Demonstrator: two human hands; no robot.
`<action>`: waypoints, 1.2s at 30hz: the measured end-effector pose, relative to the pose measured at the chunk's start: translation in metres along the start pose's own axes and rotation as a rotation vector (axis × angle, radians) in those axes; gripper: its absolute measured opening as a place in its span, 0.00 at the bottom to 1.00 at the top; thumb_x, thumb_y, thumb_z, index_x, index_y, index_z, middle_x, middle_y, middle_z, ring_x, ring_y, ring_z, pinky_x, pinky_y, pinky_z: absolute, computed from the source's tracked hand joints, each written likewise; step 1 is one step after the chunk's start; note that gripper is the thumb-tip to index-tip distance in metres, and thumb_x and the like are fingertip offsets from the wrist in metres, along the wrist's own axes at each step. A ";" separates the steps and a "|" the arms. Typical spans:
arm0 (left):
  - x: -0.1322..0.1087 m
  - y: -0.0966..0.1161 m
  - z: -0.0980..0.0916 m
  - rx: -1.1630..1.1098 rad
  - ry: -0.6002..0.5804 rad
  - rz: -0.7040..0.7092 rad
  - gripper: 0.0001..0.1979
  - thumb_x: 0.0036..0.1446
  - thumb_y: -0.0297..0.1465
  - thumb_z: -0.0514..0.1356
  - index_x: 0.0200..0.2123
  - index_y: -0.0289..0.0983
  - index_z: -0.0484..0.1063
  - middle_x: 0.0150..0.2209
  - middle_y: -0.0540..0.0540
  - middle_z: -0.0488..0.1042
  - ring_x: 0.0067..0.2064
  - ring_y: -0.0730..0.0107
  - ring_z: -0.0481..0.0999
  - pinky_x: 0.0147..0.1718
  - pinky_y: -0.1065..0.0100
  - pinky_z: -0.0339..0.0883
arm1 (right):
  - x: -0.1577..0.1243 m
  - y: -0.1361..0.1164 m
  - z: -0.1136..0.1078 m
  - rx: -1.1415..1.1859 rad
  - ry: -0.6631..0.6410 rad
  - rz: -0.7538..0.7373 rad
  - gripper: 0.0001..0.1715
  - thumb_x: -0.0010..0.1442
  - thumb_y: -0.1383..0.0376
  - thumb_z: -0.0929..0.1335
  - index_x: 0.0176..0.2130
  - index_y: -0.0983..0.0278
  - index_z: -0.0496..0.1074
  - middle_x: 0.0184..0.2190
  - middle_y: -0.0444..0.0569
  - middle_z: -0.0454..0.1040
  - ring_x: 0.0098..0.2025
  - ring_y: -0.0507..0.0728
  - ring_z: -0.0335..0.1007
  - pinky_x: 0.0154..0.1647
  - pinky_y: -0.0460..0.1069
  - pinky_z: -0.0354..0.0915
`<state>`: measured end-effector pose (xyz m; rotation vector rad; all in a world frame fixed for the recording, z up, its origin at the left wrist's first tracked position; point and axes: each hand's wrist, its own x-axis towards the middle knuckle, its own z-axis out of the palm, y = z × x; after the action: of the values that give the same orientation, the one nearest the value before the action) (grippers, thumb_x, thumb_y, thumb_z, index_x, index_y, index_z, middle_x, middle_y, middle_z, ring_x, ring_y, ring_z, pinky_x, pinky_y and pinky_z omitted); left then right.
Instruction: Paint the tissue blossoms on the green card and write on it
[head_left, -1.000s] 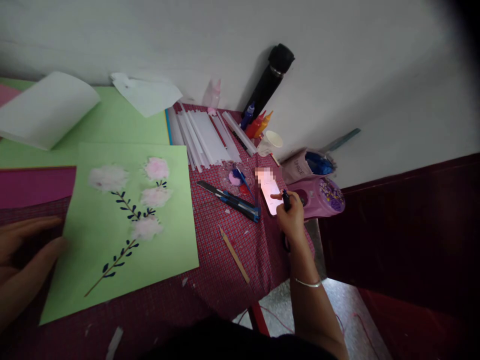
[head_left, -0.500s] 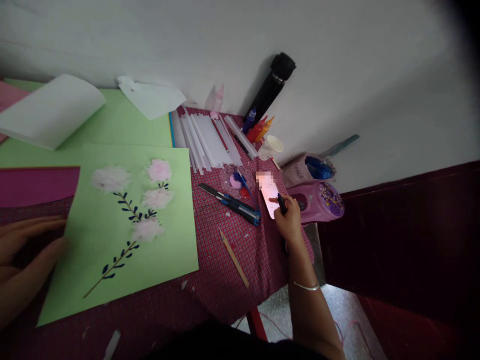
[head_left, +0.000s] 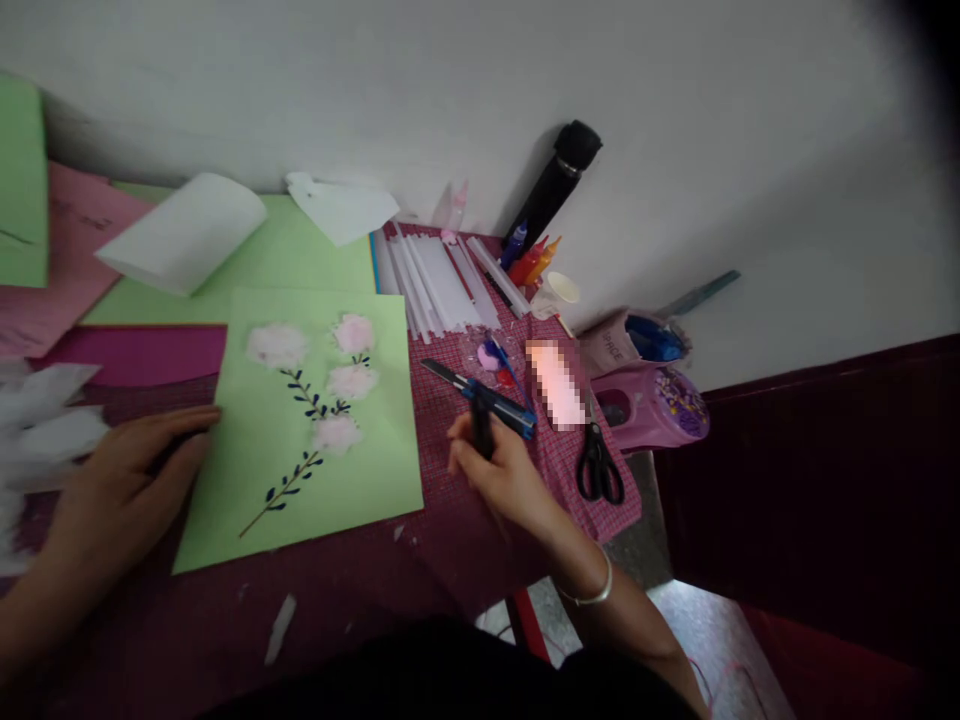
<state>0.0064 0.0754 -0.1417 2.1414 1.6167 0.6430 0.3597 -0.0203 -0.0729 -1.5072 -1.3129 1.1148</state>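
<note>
A sheet of light green paper lies on the checked tablecloth, bearing a brown stem with small dark leaves and several puffy pale pink blossoms. My left hand rests at the sheet's left edge, fingers stretched out and the thumb apart, fingertips touching the edge. Right of the sheet, my right hand is closed round a dark marker, held upright above the table. Just behind that hand lies a blue utility knife, partly covered by the hand and marker. A phone with a lit, blurred-out screen lies farther right.
Black-handled scissors lie near the table's right edge. White strips, paint bottles, a paper cup and a black flask stand or lie near the wall. Crumpled white tissue sits at far left.
My right hand has moved left from the phone, still with the marker, baring the scissors. The view has shifted left; my left hand stays at the sheet's edge.
</note>
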 end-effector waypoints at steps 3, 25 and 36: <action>0.001 0.007 -0.002 -0.008 0.032 0.067 0.12 0.62 0.39 0.51 0.43 0.43 0.70 0.46 0.49 0.76 0.49 0.59 0.75 0.53 0.52 0.67 | 0.009 -0.014 0.033 0.063 -0.141 -0.030 0.06 0.59 0.62 0.66 0.38 0.61 0.68 0.28 0.42 0.65 0.26 0.50 0.63 0.27 0.47 0.61; 0.002 0.011 -0.004 0.000 0.022 0.152 0.12 0.60 0.37 0.52 0.42 0.41 0.71 0.48 0.43 0.76 0.50 0.58 0.74 0.54 0.53 0.65 | 0.031 0.014 0.057 0.202 0.021 -0.161 0.25 0.64 0.58 0.62 0.59 0.58 0.57 0.28 0.40 0.67 0.21 0.49 0.57 0.21 0.47 0.56; 0.002 0.008 -0.005 -0.027 0.017 0.145 0.12 0.60 0.38 0.52 0.44 0.42 0.70 0.48 0.43 0.75 0.51 0.57 0.73 0.54 0.52 0.65 | 0.035 0.014 0.050 0.213 0.115 -0.192 0.22 0.63 0.59 0.63 0.56 0.57 0.59 0.27 0.42 0.68 0.21 0.50 0.59 0.22 0.49 0.58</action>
<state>0.0105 0.0752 -0.1332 2.2540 1.4624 0.7242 0.3177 0.0145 -0.1035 -1.2436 -1.1922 0.9956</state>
